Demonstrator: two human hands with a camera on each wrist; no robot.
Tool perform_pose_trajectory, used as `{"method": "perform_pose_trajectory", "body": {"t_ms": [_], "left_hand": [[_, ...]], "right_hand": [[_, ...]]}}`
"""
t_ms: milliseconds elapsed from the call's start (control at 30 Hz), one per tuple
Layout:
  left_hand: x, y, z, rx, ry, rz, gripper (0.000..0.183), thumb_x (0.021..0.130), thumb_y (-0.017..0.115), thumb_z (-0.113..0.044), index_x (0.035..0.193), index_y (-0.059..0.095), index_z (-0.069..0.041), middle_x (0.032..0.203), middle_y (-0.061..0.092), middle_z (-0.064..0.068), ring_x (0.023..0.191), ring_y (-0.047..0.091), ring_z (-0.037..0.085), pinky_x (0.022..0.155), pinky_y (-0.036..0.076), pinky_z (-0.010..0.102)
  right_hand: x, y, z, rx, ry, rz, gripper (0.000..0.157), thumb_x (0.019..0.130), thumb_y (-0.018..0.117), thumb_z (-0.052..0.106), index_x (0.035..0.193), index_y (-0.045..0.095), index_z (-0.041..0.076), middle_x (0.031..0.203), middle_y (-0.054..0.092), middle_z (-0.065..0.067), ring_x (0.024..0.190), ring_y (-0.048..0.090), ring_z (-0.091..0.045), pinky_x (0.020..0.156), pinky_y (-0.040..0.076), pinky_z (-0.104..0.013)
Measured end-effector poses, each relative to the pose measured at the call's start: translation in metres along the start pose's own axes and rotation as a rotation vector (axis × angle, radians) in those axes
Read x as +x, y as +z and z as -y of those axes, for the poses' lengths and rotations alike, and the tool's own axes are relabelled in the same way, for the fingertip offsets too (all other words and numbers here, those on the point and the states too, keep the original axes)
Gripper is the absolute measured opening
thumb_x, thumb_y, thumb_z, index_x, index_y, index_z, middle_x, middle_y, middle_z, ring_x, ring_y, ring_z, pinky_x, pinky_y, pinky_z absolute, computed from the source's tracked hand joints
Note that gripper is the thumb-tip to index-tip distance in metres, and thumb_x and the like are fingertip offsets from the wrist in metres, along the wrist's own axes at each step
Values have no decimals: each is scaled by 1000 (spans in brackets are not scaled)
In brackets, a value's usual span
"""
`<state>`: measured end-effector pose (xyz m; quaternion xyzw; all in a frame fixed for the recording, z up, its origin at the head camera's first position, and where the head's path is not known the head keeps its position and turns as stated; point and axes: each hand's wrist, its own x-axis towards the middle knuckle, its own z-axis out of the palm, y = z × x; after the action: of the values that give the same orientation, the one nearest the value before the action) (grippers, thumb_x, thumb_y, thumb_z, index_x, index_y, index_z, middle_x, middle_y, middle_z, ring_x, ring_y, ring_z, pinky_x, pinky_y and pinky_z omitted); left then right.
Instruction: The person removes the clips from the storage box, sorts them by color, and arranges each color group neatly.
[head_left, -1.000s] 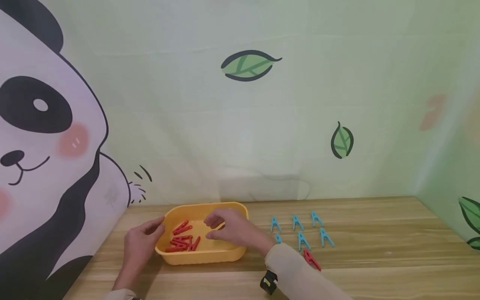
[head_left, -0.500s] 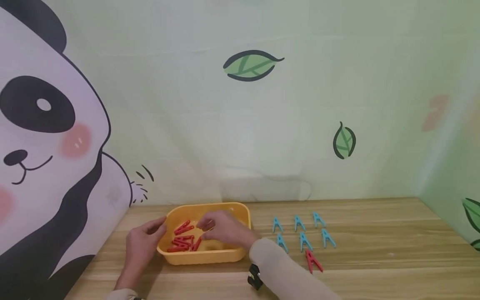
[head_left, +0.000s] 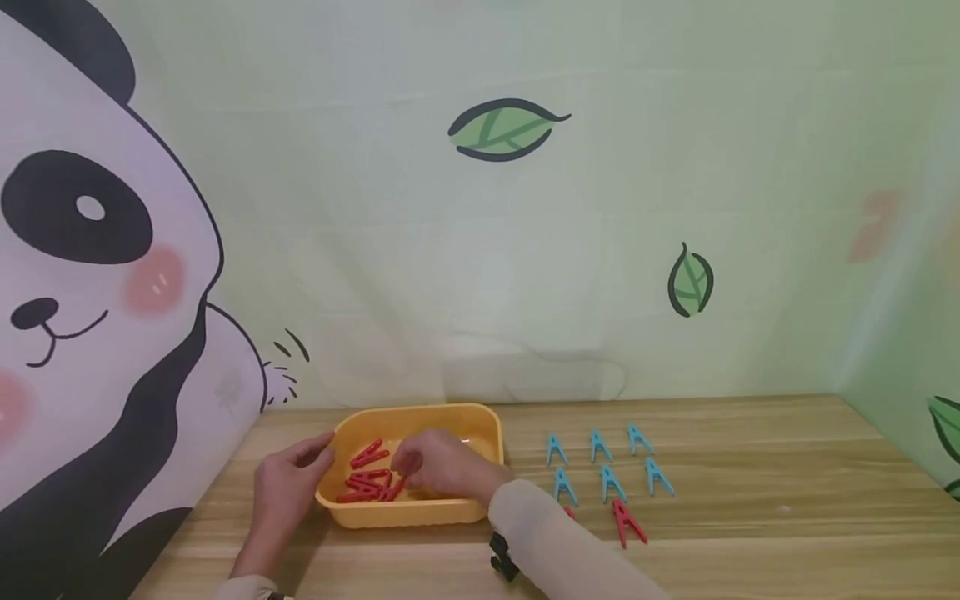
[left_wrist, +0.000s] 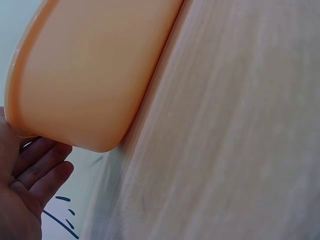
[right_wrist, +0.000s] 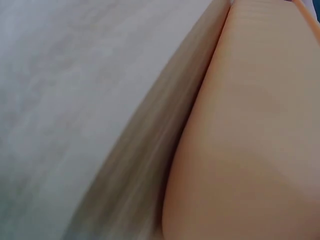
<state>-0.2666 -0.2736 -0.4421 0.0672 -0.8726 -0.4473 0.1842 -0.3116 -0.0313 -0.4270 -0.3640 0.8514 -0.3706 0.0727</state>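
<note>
A yellow plastic tub (head_left: 412, 514) stands on the wooden table, with several red clothespins (head_left: 363, 482) heaped in its left half. My left hand (head_left: 285, 492) holds the tub's left end at the rim. In the left wrist view its fingers (left_wrist: 45, 165) lie against the outside of the tub's end wall. My right hand (head_left: 442, 462) reaches down inside the tub and pinches a red clothespin (head_left: 396, 487) at the right of the heap. The right wrist view takes in only the tub's outer side wall (right_wrist: 245, 125) and table; that hand is outside it.
Right of the tub, blue clothespins (head_left: 611, 482) lie in two rows on the table (head_left: 750, 500). In front of them is a red clothespin (head_left: 628, 523); another red one (head_left: 569, 512) is mostly hidden by the right sleeve (head_left: 555, 542). A printed cloth backdrop (head_left: 525, 250) rises behind.
My right hand has moved left and down within the tub to the red clothespins, its fingers closing on one. The left hand keeps its place at the rim.
</note>
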Motion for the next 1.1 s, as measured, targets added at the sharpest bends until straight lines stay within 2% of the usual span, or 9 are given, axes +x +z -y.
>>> {"method": "perform_pose_trajectory", "body": {"t_ms": [133,267,367,433,533,667,867,1100], "left_hand": [[0,0,-1,0,-7,6,34,102,72,-14,132,72,0,129,71,21,127,65,41,104,53,48],[0,-1,-1,2,-10,8,34,102,72,-15,133,72,0,130,71,22,128,64,42,104,53,48],[0,0,-1,2,-7,7,34,102,72,-14,132,72,0,130,70,22,128,64,42,104,53,48],[0,0,-1,-1,-7,6,34,102,72,-13,132,72,1,130,70,22,128,64,41,104,53,47],[0,-1,-1,-7,-11,11,33,102,71,-12,133,71,1,131,70,22,128,64,41,104,53,47],[0,-1,-1,-10,-16,8,34,102,71,-13,133,71,0,131,70,21,128,64,41,105,53,48],[0,-1,0,-7,1,-10,33,101,72,-14,131,72,-1,129,71,20,127,65,40,106,53,48],[0,-1,-1,-12,7,-9,33,101,72,-13,131,72,0,128,72,20,126,66,40,105,53,47]], "right_hand": [[0,1,0,-60,-11,-9,14,90,82,-1,102,79,7,85,72,8,79,63,0,76,55,-14],[1,1,1,-124,-18,-13,16,90,85,6,105,80,9,97,74,7,93,66,-4,86,55,-17],[1,0,2,-163,-40,20,21,90,85,7,110,81,11,109,75,6,105,67,-9,94,54,-19],[0,0,2,-170,-56,55,22,91,84,6,113,81,12,112,75,7,107,67,-9,95,54,-18],[0,0,2,-146,-56,92,24,92,83,4,115,81,11,110,76,7,102,68,-5,92,54,-15],[1,0,2,-144,-43,95,23,92,83,6,115,81,9,105,76,7,93,66,-1,89,54,-14],[1,0,2,-171,-31,60,17,91,85,9,108,83,11,98,76,8,88,63,0,85,54,-14],[-3,-6,6,-95,0,15,15,91,83,7,106,82,9,97,75,7,88,62,-2,84,54,-17]]}}
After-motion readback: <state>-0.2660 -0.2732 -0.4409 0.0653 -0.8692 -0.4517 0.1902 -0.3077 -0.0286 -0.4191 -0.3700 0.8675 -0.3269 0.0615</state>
